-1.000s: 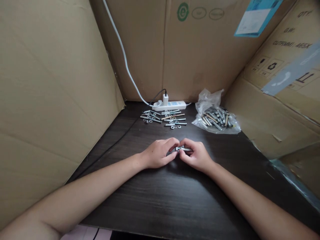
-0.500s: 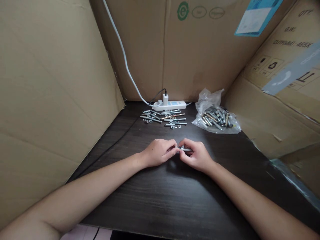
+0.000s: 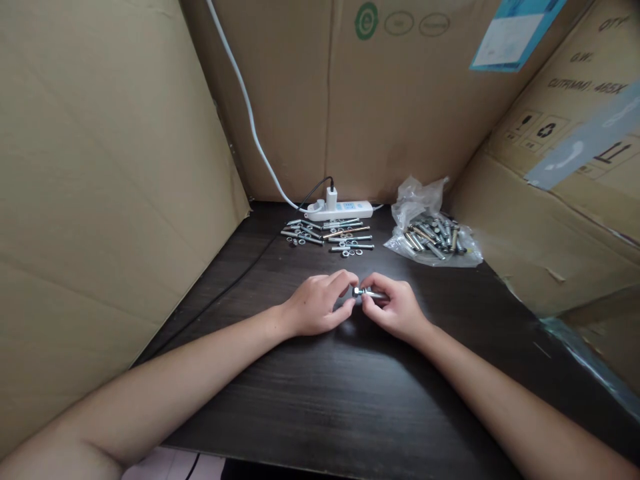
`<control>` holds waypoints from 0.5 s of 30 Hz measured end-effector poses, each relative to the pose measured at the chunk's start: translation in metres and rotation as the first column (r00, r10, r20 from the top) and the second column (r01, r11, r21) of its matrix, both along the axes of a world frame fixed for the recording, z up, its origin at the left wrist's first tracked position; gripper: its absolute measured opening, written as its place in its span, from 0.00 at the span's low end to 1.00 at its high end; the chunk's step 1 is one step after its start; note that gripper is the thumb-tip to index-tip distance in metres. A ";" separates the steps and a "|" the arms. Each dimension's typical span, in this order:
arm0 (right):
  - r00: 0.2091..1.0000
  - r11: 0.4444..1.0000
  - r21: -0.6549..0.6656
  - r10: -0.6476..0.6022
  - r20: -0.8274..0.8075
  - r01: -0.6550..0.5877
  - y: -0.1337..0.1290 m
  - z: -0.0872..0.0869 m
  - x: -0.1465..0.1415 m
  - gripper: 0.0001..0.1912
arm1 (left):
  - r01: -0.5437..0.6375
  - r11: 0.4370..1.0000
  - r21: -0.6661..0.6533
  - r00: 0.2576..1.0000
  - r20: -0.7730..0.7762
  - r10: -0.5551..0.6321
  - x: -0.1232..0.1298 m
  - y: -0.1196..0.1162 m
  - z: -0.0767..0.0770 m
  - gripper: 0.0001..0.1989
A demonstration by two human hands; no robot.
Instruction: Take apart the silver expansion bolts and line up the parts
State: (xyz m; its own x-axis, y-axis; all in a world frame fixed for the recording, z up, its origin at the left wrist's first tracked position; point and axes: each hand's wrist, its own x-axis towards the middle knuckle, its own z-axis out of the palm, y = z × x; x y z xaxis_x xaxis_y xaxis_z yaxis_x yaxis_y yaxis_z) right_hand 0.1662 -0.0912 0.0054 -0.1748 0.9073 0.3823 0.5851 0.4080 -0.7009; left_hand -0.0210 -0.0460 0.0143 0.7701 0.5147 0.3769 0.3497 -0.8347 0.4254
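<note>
A silver bolt point(image 3: 375, 295) lies sideways between the thumb and fingers of my right hand point(image 3: 397, 308), with its nut end pointing left. My left hand point(image 3: 317, 304) is just left of that end, thumb and fingers apart around a gap, holding nothing. Beyond my hands, several loose bolts, sleeves, nuts and washers point(image 3: 350, 239) lie on the dark table point(image 3: 320, 400). A clear plastic bag point(image 3: 417, 207) with many metal bolts point(image 3: 435, 233) lies at the back right.
A white power strip point(image 3: 345, 211) with a plug and cables stands against the back cardboard point(image 3: 280, 100). A black cable point(image 3: 235, 280) runs along the table's left side. Cardboard walls rise on the left point(image 3: 100, 167) and right point(image 3: 525, 253).
The fingers of my left hand have parted and come off the bolt's end, which now shows. My right hand still grips the bolt and has shifted slightly.
</note>
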 end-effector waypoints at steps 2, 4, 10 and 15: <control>1.000 1.000 -0.003 0.000 -0.005 0.000 0.000 0.000 0.000 0.04 | -0.003 1.000 0.010 1.000 -0.014 0.003 0.001 0.001 -0.001 0.08; 1.000 1.000 -0.006 0.001 0.000 -0.001 0.000 -0.001 0.000 0.04 | -0.007 1.000 0.015 1.000 -0.027 0.007 0.001 0.001 -0.002 0.08; 0.999 1.000 0.003 0.008 0.039 -0.008 -0.001 0.000 0.001 0.04 | -0.013 1.000 -0.003 0.999 -0.052 0.013 0.002 0.003 -0.001 0.09; 0.998 1.000 -0.008 0.029 0.055 -0.029 -0.002 0.000 0.000 0.03 | -0.028 0.999 -0.036 0.998 -0.061 0.026 0.003 0.003 -0.003 0.09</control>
State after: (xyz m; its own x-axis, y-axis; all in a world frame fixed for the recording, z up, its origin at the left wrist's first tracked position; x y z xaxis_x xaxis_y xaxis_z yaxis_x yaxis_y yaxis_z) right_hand 0.1661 -0.0937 0.0058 -0.2216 0.9044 0.3645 0.6113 0.4201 -0.6707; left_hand -0.0184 -0.0426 0.0114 0.7765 0.5484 0.3104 0.3977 -0.8086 0.4335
